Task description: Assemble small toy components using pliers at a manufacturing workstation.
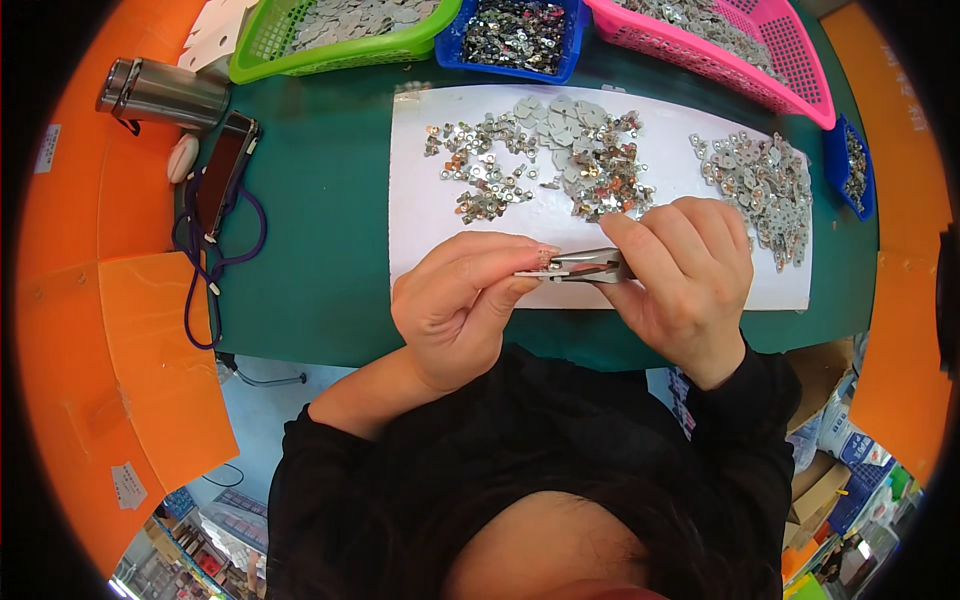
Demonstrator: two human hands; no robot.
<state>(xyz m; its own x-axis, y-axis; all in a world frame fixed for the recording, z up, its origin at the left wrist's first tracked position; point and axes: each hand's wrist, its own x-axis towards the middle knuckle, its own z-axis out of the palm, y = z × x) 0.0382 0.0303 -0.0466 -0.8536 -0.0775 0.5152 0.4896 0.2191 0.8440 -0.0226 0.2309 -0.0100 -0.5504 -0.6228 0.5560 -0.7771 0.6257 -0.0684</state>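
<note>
- Meeting over the near edge of the counter, both hands work close to the body: the left hand [455, 305] has its fingers curled and its thumb and forefinger pinched shut on a small thin silvery metal piece [530, 272]; the close, raised hold likely keeps so tiny a part steady and in sight.
- Closed around the handles, the right hand [690, 280] grips a small grey metal plier-like tool [585, 265], held level with its nose pointing left, so that the tip reaches the piece between the two hands; whether the tip already bites the piece cannot be told.
- Just beyond the hands lies a white rectangular paper sheet [420, 240] on the dark green counter [320, 260]; the pale ground probably makes the small shiny parts easy to pick out.
- On the sheet, a loose scatter of silvery stamped metal bits [545, 155] lies ahead of the hands, with a separate heap of similar flat grey pieces [765, 185] to the right, near the tool hand.
- Farthest off, along the rear edge, stand a lime green plastic mesh basket [330, 55], a blue plastic bin [515, 65] and a pink plastic mesh basket [760, 75], each holding more metal parts, within arm's reach.
</note>
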